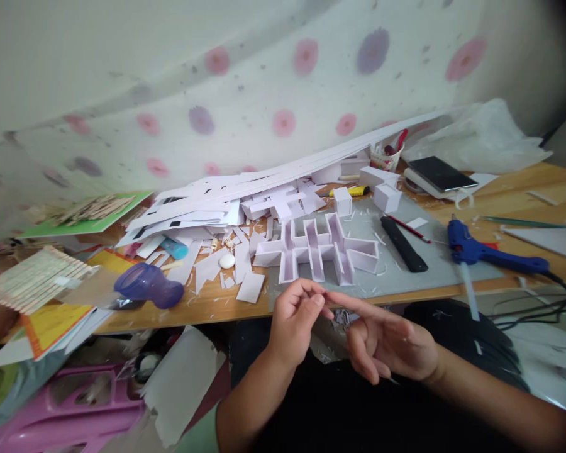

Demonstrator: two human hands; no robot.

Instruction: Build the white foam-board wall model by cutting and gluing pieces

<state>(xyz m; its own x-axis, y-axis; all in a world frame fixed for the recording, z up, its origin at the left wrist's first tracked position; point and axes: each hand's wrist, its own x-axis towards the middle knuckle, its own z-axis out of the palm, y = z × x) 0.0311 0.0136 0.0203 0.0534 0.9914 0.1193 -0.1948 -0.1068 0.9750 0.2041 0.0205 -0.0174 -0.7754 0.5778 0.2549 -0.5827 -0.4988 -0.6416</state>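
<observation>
My left hand [293, 324] is closed in a pinch just off the table's front edge, its fingertips touching the tip of my right index finger. Whatever may lie in that pinch is too small or hidden to make out. My right hand [390, 345] has its index finger stretched out and the other fingers loosely bent and apart. Just beyond both hands, a white foam-board structure of open-topped channels [317, 248] sits on a grey cutting mat [434, 270]. Right of it lie a black knife-like tool [404, 245], a red-and-black pencil [409, 229] and a blue glue gun [493, 250].
White sheets and offcuts [193, 207] crowd the back and left of the wooden table [202, 309]. A purple cup [149, 286] lies at the left. Behind the structure are a yellow cutter [353, 191] and white blocks [385, 196]. A black phone [442, 173] rests back right.
</observation>
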